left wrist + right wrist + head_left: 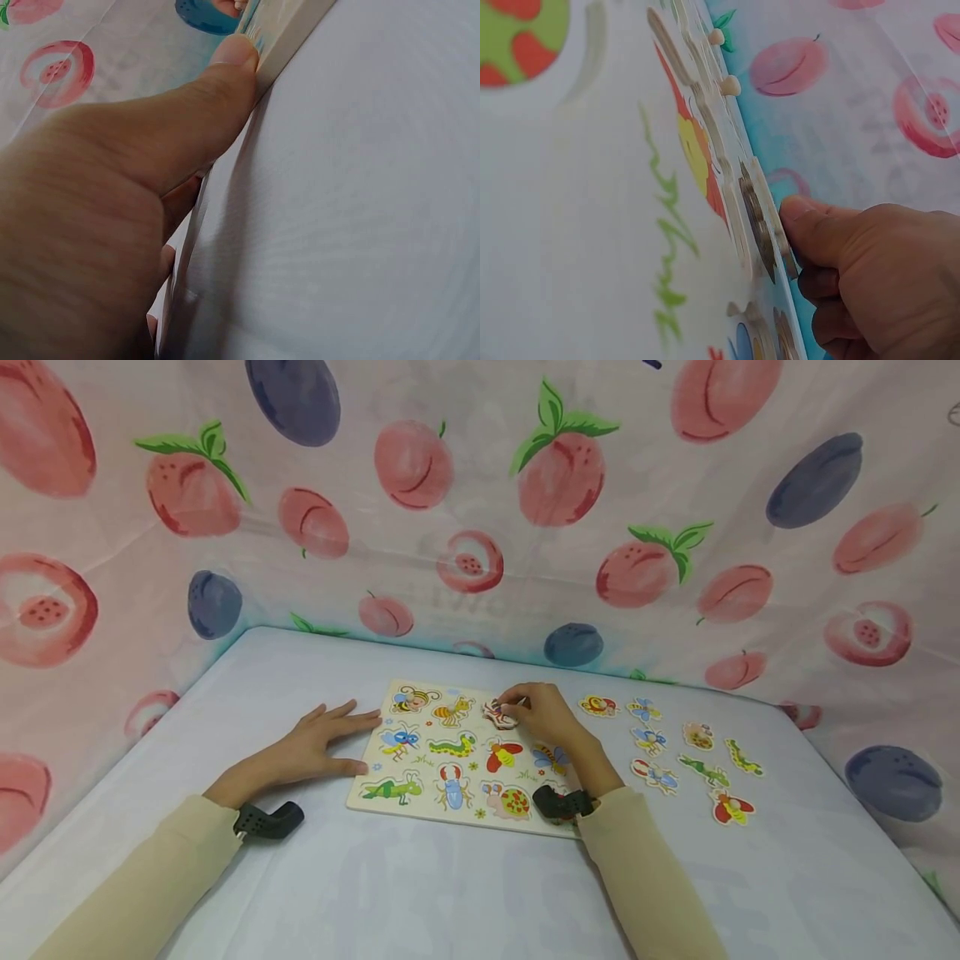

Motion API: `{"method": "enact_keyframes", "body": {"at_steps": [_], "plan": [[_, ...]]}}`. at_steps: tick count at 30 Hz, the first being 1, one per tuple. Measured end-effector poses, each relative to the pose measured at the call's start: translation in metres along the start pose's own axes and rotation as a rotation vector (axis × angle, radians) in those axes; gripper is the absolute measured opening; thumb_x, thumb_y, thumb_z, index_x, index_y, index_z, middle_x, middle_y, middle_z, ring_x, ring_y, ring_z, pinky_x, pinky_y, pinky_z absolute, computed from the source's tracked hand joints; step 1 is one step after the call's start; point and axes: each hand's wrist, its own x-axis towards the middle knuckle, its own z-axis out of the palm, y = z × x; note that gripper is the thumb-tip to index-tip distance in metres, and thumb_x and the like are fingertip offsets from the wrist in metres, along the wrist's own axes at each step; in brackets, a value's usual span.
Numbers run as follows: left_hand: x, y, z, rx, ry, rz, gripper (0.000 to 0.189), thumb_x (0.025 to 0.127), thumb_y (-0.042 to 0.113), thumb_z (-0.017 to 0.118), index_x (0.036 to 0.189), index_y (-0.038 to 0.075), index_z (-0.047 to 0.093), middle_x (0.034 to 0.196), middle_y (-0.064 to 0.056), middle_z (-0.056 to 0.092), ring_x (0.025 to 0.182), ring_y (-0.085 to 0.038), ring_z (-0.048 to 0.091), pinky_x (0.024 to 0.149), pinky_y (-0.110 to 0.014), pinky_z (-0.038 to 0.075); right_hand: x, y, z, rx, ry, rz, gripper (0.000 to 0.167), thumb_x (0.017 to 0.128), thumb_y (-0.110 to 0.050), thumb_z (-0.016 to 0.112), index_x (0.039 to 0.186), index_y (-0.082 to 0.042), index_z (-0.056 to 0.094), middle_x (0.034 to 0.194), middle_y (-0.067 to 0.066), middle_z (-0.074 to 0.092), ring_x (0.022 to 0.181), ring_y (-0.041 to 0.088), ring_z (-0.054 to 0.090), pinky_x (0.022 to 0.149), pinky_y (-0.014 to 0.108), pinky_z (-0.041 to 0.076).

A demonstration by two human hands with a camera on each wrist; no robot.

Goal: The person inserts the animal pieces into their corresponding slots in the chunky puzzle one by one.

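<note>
A wooden insect puzzle board (457, 818) lies flat on the table. My right hand (549, 718) pinches a dark reddish-brown spider puzzle piece (498, 716) between thumb and fingers, over the board's top row. From the right wrist, the piece (774, 214) appears edge-on, close over the board, with the right hand (885, 262) behind it. With fingers spread and straight, my left hand (311, 747) is at the board's left edge. In the left wrist view, the left thumb (234, 52) touches the side of the board (289, 37).
Several loose insect pieces lie right of the board, among them a ladybug (599, 706), a blue beetle (654, 776), a green grasshopper (703, 771), a snail (698, 736) and a caterpillar (744, 757). Fruit-printed cloth (480, 485) hangs behind the white-covered table (420, 893).
</note>
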Motion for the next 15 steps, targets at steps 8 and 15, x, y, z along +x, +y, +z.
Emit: {"method": "enact_keyframes", "body": {"at_steps": [8,15], "plan": [[0.0006,-0.0005,0.0001,-0.002,-0.002,-0.002,0.079,0.079,0.051,0.072,0.144,0.014,0.046,0.150,-0.004,0.039,0.143,-0.037,0.013,0.112,-0.057,-0.001,0.0011,0.0045,0.0042,0.016,-0.014,0.034,0.015,0.092,-0.018,0.066,0.104,-0.011,0.072,0.095,0.002,0.067,0.077,0.016,0.058,0.071,0.030,0.050],[0.0008,-0.0012,0.0003,0.005,-0.004,-0.007,0.079,0.079,0.052,0.072,0.144,0.014,0.045,0.150,-0.004,0.038,0.143,-0.037,0.013,0.112,-0.057,0.000,0.0027,0.0068,0.0068,0.026,-0.017,0.042,0.014,0.092,-0.018,0.066,0.103,-0.012,0.072,0.094,0.001,0.066,0.076,0.017,0.058,0.069,0.028,0.050]]}}
